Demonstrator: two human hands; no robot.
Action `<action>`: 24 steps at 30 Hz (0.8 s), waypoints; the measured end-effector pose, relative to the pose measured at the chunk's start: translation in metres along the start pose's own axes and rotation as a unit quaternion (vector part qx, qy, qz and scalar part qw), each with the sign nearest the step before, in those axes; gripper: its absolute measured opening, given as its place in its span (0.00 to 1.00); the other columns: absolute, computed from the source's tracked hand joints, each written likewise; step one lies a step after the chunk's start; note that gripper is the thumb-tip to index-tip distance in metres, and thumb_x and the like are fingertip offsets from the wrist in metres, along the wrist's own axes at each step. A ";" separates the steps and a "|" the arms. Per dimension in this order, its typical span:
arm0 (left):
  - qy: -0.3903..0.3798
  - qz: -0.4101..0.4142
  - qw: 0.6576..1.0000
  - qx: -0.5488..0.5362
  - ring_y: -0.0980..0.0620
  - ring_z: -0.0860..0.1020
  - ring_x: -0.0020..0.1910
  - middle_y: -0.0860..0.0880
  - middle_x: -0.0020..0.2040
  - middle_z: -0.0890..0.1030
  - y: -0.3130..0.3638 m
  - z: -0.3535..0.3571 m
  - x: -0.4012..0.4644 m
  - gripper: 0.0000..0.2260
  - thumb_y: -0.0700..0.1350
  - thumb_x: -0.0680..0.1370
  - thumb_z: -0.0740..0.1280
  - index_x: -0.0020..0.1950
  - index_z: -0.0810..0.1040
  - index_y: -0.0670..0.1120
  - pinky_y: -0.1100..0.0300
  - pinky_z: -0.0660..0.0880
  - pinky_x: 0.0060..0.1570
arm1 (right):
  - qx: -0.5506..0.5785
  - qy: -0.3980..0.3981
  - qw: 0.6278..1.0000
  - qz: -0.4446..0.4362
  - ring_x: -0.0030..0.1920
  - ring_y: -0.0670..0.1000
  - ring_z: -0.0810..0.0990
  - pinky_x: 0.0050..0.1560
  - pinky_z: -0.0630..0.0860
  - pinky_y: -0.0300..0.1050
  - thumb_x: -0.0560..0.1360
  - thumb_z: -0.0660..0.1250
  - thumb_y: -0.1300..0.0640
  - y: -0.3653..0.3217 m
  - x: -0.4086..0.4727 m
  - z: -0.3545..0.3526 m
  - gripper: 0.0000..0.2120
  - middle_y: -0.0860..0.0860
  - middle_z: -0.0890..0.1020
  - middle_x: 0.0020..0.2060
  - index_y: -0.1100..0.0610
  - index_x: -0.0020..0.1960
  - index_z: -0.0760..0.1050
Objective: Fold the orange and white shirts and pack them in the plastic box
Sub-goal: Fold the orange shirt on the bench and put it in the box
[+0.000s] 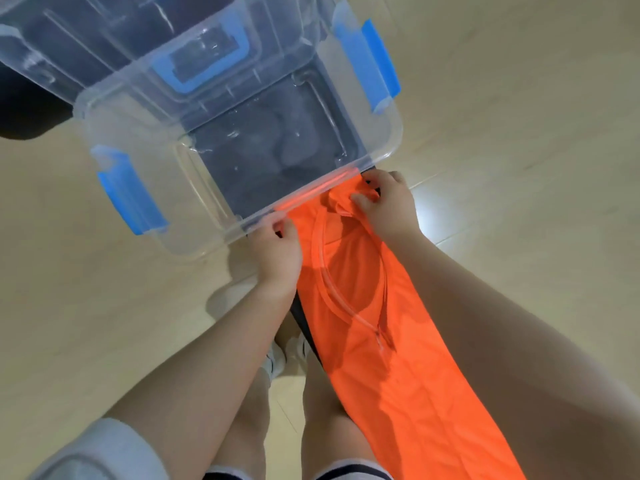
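An orange shirt [381, 334] hangs lengthwise in front of me, collar end up, its neckline seam curving down the middle. My left hand [277, 252] pinches its left shoulder edge and my right hand [388, 202] grips the bunched right shoulder. Both hands hold the shirt's top edge against the near rim of a clear plastic box [228, 133] with blue latches. Dark cloth lies inside the box at the bottom. No white shirt is in view.
The box's clear lid with a blue handle [204, 60] leans over the box's far half. The box stands on a beige tiled floor [519, 116]. My legs and white shoes [277, 358] are below the shirt. A dark object [27, 105] sits at the left edge.
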State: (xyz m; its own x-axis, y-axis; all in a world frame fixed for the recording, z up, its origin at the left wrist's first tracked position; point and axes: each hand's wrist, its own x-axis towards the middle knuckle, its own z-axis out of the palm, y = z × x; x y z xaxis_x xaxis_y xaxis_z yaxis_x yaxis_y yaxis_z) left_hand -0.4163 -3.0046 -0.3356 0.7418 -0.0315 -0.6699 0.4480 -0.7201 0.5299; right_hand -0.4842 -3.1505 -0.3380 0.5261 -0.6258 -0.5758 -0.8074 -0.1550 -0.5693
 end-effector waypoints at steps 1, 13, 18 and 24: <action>0.040 -0.013 0.999 -0.003 0.43 0.78 0.54 0.40 0.53 0.79 -0.002 0.000 0.002 0.15 0.46 0.75 0.63 0.56 0.75 0.38 0.48 0.74 0.58 | -0.003 -0.014 1.000 -0.009 0.54 0.54 0.76 0.49 0.65 0.36 0.72 0.69 0.58 0.002 -0.001 0.000 0.19 0.56 0.74 0.57 0.57 0.62 0.72; -0.135 0.056 0.989 -0.022 0.49 0.80 0.49 0.48 0.47 0.82 0.028 -0.010 -0.032 0.04 0.45 0.71 0.68 0.45 0.79 0.52 0.50 0.76 0.56 | 0.114 0.003 0.994 0.004 0.35 0.51 0.74 0.38 0.69 0.43 0.68 0.69 0.58 0.016 -0.034 -0.025 0.09 0.49 0.75 0.33 0.48 0.36 0.71; -0.255 0.101 0.958 -0.081 0.51 0.78 0.48 0.50 0.45 0.80 0.026 -0.057 -0.069 0.10 0.42 0.69 0.71 0.46 0.75 0.54 0.53 0.75 0.52 | 0.167 -0.022 0.985 -0.029 0.32 0.49 0.73 0.38 0.72 0.45 0.69 0.67 0.67 -0.002 -0.068 -0.061 0.15 0.47 0.75 0.34 0.47 0.42 0.72; -0.207 0.182 0.958 -0.072 0.57 0.74 0.38 0.54 0.38 0.76 0.052 -0.098 -0.070 0.11 0.37 0.74 0.68 0.41 0.75 0.54 0.65 0.70 0.43 | 0.065 -0.027 0.991 -0.110 0.38 0.40 0.76 0.46 0.71 0.34 0.67 0.67 0.68 -0.055 -0.083 -0.075 0.17 0.51 0.80 0.46 0.57 0.55 0.78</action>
State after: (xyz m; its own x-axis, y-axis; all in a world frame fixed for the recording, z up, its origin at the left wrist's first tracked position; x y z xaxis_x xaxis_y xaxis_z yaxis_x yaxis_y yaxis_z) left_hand -0.3963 -2.9718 -0.2106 0.6139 -0.5571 -0.5593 0.2833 -0.5058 0.8148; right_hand -0.5035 -3.1479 -0.2151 0.7024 -0.5454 -0.4574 -0.6318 -0.1816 -0.7536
